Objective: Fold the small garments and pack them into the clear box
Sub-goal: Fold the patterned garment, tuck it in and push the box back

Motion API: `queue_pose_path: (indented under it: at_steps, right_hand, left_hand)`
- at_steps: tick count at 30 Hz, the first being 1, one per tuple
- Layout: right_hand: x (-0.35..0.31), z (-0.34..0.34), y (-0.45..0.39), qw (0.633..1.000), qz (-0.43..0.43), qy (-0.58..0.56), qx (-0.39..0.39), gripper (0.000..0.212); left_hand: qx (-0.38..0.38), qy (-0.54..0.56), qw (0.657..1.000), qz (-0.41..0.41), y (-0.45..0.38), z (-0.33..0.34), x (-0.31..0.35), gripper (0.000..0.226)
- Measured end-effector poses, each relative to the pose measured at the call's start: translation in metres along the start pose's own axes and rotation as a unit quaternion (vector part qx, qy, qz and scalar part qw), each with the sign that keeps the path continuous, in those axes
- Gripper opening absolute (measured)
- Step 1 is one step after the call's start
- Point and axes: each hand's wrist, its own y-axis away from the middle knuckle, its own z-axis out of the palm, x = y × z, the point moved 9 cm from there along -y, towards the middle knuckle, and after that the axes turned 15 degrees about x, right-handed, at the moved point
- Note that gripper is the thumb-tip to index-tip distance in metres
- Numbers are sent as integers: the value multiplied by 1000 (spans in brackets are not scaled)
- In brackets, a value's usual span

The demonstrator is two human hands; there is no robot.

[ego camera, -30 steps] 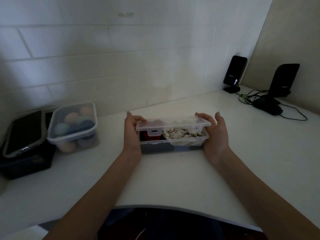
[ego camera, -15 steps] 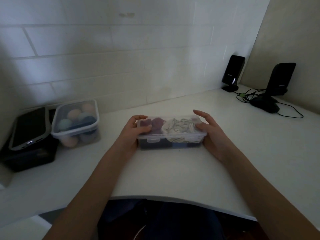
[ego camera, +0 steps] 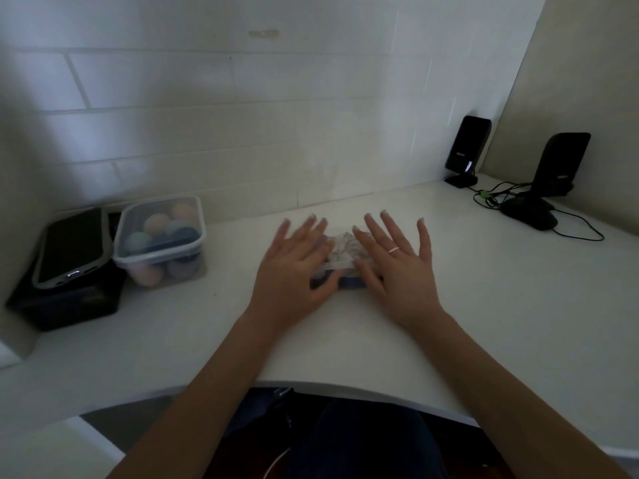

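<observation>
The clear box (ego camera: 340,257) sits on the white desk in front of me with its lid on. Through the lid, between my hands, a pale patterned garment (ego camera: 342,245) shows. My left hand (ego camera: 294,267) lies flat on the left half of the lid, fingers straight and spread. My right hand (ego camera: 397,264), with a ring on one finger, lies flat on the right half in the same way. Most of the box is hidden under both palms; only its dark lower front edge shows.
A second lidded clear tub (ego camera: 160,238) holding several rolled coloured items stands at the left, beside a phone-like device (ego camera: 74,247) on a black box. Two black speakers (ego camera: 466,150) (ego camera: 560,164), a mouse (ego camera: 529,216) and cables lie at the far right. The desk's curved front edge (ego camera: 332,385) is near my lap.
The lid went from tilted up above the box to lying closed on it. My hands then moved from the box's ends onto its top, flat with fingers spread.
</observation>
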Motion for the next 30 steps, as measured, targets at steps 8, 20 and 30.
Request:
queue_pose_path:
  at_steps: [8, 20, 30]
  right_hand:
    - [-11, 17, -11, 998, -3, -56, -3, 42]
    - [-67, 117, -70, 992, 44, -101, -57, 52]
    - [-79, 167, -104, 994, 11, -112, -10, 42]
  left_hand:
    - [-50, -79, 996, 9, 2, 14, -5, 39]
    - [-232, -248, 924, -176, -2, 44, -99, 67]
    - [-238, -253, 914, -211, -9, 60, -154, 66]
